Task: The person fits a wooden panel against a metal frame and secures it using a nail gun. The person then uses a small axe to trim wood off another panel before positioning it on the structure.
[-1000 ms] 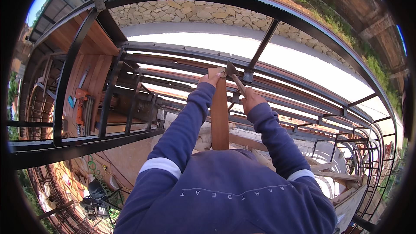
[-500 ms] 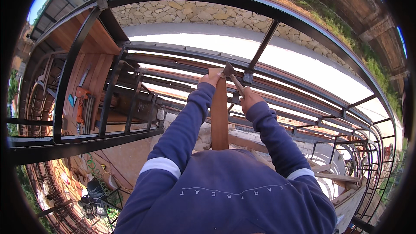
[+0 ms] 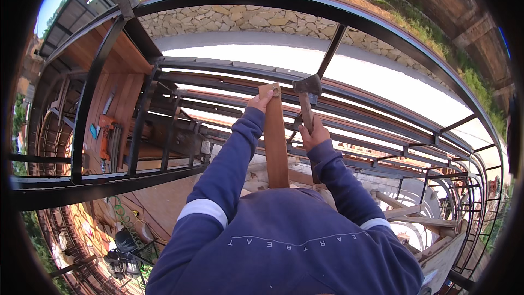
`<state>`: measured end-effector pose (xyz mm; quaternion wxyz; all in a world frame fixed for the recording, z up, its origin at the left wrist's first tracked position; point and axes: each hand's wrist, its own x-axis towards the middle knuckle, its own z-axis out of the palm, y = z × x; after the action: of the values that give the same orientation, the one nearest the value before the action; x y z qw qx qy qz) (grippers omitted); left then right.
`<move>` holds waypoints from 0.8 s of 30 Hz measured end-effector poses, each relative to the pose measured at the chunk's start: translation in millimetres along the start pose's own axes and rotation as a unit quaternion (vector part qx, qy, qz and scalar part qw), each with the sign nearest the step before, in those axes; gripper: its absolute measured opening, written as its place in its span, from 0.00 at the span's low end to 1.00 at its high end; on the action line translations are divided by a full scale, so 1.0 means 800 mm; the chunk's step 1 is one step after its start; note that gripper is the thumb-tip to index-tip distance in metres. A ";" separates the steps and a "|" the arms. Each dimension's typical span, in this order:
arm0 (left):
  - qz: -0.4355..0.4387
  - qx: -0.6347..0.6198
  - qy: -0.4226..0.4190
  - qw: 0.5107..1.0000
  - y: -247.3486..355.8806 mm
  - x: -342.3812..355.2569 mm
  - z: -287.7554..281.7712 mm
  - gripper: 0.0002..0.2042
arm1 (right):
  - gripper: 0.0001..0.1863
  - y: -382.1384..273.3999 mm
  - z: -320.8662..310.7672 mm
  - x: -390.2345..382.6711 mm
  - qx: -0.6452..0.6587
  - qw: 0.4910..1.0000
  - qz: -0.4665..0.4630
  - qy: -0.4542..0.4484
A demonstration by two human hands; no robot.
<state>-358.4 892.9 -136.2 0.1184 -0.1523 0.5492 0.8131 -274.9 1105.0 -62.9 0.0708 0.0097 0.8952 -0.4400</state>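
Observation:
Upright in front of my chest stands a long, narrow brown wooden board [image 3: 275, 142]. My left hand [image 3: 261, 101] grips its upper end, the thumb lying on the face. Close to the thumb, a small round pale spot [image 3: 276, 92] marks the board's top; whether it is a knot or a hole I cannot tell. My right hand [image 3: 314, 132] is wrapped round the wooden handle of a hatchet [image 3: 307, 86]. The dark metal head points up, to the right of the board and apart from it.
Black metal frame bars [image 3: 371, 101] run across in front of me and curve away at right. At left, an orange power drill [image 3: 107, 125] lies on wooden planks [image 3: 123, 95]. A stone wall [image 3: 245, 19] stands beyond. Loose timber [image 3: 420, 219] lies at lower right.
The hatchet has moved right, away from the board's top edge, and its head has turned to the right. My left hand stays on the board, which has barely shifted.

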 end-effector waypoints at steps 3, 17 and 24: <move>0.016 -0.151 -0.092 0.984 0.024 -0.021 -0.004 0.19 | 0.20 -0.003 0.002 -0.017 0.088 0.996 0.009 0.008; 0.248 0.065 -0.145 0.956 0.145 -0.199 0.052 0.14 | 0.13 -0.168 -0.072 -0.054 0.312 0.934 -0.171 0.023; 0.292 0.096 -0.142 0.941 0.161 -0.248 0.060 0.13 | 0.12 -0.166 -0.076 -0.087 0.352 0.917 -0.186 0.013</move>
<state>-226.6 885.0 65.9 -0.0336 0.1445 0.6225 0.7684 -223.8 1074.3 87.6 -0.0326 -0.1272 0.6690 -0.7316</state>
